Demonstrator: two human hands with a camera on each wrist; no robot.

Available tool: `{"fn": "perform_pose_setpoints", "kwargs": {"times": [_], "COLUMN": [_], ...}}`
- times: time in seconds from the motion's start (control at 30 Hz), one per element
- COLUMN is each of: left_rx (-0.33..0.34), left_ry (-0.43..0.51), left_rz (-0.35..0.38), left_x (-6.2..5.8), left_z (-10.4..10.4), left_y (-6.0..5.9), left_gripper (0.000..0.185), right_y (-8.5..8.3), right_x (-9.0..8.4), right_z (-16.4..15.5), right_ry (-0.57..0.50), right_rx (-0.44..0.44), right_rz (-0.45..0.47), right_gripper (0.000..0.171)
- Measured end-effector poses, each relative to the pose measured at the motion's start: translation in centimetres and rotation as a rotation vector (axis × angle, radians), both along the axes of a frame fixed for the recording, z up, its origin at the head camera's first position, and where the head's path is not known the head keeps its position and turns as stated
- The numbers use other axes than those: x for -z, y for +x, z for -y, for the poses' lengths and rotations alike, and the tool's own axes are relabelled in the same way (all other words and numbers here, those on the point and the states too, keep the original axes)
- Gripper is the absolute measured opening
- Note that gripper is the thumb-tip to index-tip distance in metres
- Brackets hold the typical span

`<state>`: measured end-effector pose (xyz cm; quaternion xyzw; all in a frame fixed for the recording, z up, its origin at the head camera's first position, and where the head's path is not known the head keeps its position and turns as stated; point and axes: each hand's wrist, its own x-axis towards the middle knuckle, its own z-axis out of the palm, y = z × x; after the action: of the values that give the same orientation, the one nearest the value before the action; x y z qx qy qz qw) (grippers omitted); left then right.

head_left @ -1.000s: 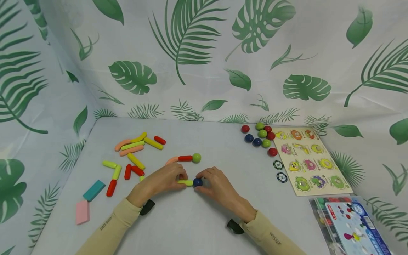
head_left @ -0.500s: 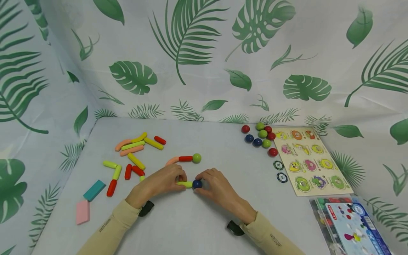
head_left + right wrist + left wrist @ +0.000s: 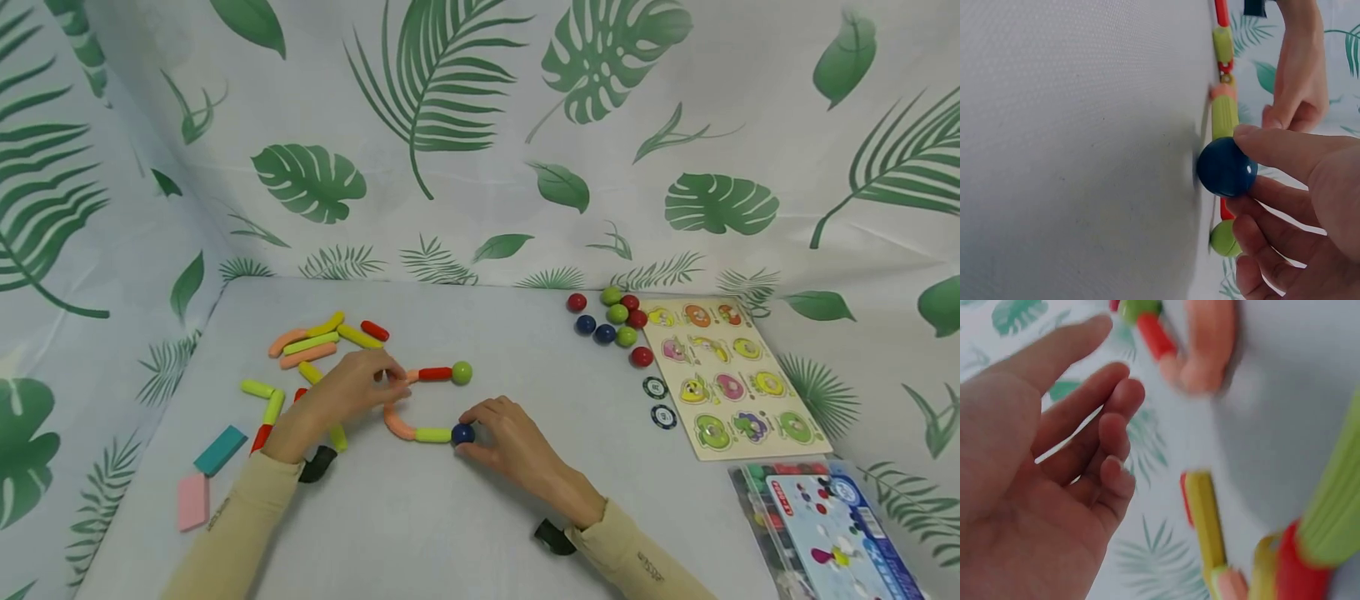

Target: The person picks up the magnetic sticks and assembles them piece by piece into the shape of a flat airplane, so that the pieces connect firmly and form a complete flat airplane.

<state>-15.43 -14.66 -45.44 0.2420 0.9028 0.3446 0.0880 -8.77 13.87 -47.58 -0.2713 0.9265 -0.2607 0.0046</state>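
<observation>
A chain of magnetic pieces lies on the grey table: green ball, red stick, orange curved piece, yellow-green stick and blue ball. My right hand pinches the blue ball between thumb and fingers at the chain's near end. My left hand hovers with its fingertips beside the upper end of the orange curve. In the left wrist view that hand has relaxed fingers and holds nothing, and the orange curve lies just beyond it.
Loose coloured sticks lie at the back left, with a teal block and pink block nearer. Several balls, a puzzle board, two chips and a plastic box are on the right.
My left hand let go of the yellow-green stick and moved up and left to the orange curve's upper end, uncovering the curve. The right hand stayed on the blue ball.
</observation>
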Motion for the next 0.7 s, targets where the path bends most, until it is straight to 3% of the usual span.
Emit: {"fn": "perform_pose_setpoints", "kwargs": {"times": [0.17,0.33,0.47,0.7], "left_rx": [-0.081,-0.134,-0.142,-0.165], "left_ry": [-0.002,-0.074,-0.148,-0.224], "left_rz": [-0.088,-0.075,-0.092,-0.14], "left_x": [-0.4,0.0,0.8,1.4], "left_z": [1.8,2.8,2.8,2.2], "left_y": [-3.4,-5.9,-6.9,-7.8], "left_gripper": [0.024,0.022,0.024,0.026], "right_y": [0.1,0.2,0.3,0.2], "right_x": [-0.2,-0.3,-0.3,-0.4], "right_z": [-0.4,-0.7,-1.0,-1.4], "right_ry": [-0.006,-0.007,-0.005,-0.026], "right_rx": [0.005,0.007,0.013,0.022], "right_rz": [-0.01,-0.015,-0.015,-0.009], "right_gripper": [0.033,0.032,0.031,0.03]}}
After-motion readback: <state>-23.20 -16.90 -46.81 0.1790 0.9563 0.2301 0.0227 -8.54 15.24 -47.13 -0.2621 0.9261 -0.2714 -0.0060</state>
